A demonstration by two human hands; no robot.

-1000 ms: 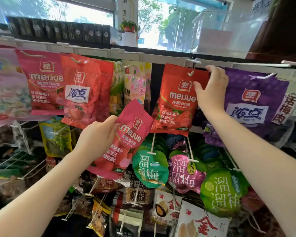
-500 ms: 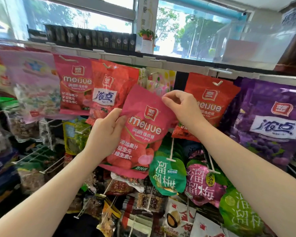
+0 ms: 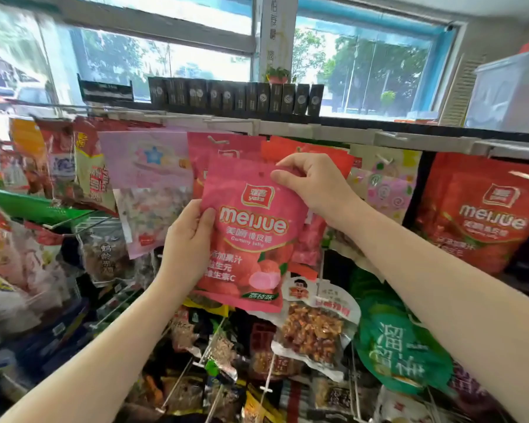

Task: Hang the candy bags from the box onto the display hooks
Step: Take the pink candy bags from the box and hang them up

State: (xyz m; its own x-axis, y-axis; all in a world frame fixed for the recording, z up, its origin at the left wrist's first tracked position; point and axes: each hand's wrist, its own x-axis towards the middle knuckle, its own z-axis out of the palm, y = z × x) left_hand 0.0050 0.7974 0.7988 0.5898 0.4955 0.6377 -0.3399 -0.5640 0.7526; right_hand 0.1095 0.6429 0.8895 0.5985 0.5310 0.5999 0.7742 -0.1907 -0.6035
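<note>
Hands: two, left hand [image 3: 187, 239] and right hand [image 3: 312, 181], both on one bag
Pink Meijue bags: two, held bag [image 3: 251, 236] near, hung pink bag [image 3: 223, 148] just behind it
Red Meijue bags: one, red bag [image 3: 477, 215], far right
Green round bags: one clear, green bag [image 3: 400, 346], lower right
Black boxes: about a dozen, box row [image 3: 235, 96] on the top shelf

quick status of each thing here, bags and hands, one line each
pink meijue gummy bag: held up in front of the rack, not yet on a hook
left hand: gripping the bag's left edge
right hand: pinching the bag's top right corner
red meijue bag: hanging on the top rail
</note>
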